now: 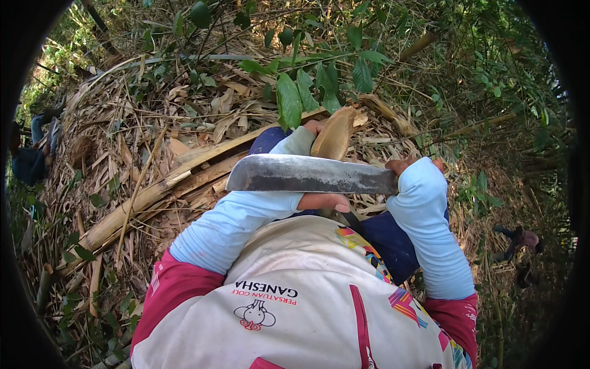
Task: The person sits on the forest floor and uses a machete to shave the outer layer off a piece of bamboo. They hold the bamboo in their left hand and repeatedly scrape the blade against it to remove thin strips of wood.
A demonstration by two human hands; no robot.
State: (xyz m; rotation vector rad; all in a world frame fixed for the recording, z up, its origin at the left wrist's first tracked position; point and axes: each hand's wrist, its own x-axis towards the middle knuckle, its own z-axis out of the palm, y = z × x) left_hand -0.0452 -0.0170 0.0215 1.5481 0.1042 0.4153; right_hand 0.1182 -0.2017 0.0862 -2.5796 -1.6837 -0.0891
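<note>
While my right hand [410, 169] clamps the knife [310, 174] handle, my left hand [314, 132] grips the husk [334, 134]; I'd keep the blade angled away from my fingers.

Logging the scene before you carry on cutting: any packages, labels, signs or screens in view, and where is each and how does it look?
No packages, signs or screens show.
Printed emblem: on the white shirt front at lower centre, seen upside down; dark and red lettering beside a small outline cartoon figure.
Colour patches: on the shirt toward the right sleeve; angular multicoloured shapes.
</note>
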